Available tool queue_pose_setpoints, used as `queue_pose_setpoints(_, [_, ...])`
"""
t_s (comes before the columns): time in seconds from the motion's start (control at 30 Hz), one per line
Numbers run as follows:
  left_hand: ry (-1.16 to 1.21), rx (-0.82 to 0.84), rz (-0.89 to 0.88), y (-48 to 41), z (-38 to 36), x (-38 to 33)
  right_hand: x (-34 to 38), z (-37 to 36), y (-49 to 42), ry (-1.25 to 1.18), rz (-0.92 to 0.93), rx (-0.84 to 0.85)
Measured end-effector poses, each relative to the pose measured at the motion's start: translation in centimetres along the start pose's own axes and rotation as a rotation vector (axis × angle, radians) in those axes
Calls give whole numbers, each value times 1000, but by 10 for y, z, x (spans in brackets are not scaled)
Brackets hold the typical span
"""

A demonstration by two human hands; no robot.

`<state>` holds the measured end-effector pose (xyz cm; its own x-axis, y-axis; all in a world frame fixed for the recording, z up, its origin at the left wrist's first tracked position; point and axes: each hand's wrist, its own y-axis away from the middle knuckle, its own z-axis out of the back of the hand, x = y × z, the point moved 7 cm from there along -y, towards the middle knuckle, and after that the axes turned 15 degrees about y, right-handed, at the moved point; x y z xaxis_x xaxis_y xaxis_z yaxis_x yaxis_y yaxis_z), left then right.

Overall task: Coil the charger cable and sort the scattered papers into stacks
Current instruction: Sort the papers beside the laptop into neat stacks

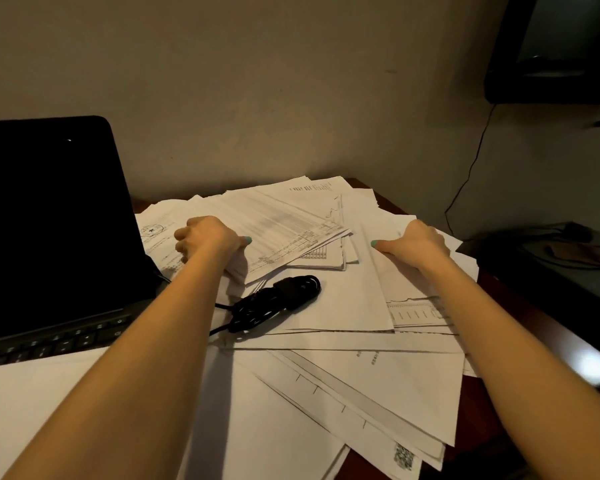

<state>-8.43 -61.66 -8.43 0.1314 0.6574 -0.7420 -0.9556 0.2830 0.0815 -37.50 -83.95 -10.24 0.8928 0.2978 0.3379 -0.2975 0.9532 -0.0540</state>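
Papers [326,306]: print too blurred to read; star stamp [152,230] upper left, QR code [404,457] lower right. Charger cable [278,299]: coiled, frame centre, on the papers. Your left hand [205,240]: fingers curled, thumb clamping a tabled sheaf [291,230]. Your right hand [420,244]: thumb on a sheet [388,278], fingers hidden, grip unclear. Dark desk [520,313]: bare along the right edge. Laptop [49,220]: left. Plain wall [291,98]: behind.

A dark reddish-brown wooden surface [548,330] shows bare only along the right side and in the lower right of the frame. Loose white printed papers [343,375] cover most of it, overlapping at many angles from the centre down to the lower edge. An open black laptop [49,220] stands at the left.
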Motion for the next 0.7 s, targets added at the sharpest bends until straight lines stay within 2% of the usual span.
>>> queue_pose_setpoints(0.17, [-62, 47, -57, -3, -1, -7, 1, 3, -7, -127, 20, 70])
queue_pose_setpoints(0.3, [-116, 22, 20, -9, 8, 4, 4, -5, -25, -17, 14, 25])
queue_pose_setpoints(0.4, [-162, 89, -4, -18, 11, 0, 9, -5, -35, -47, 9, 52])
queue_pose_setpoints(0.57, [-37, 171, 0, -12, 10, -9, 23, -4, -40, -139, 47, 70])
queue_pose_setpoints(0.7, [263, 100, -69, -18, 4, 4, 29, 0, -30, -363, 137, 73])
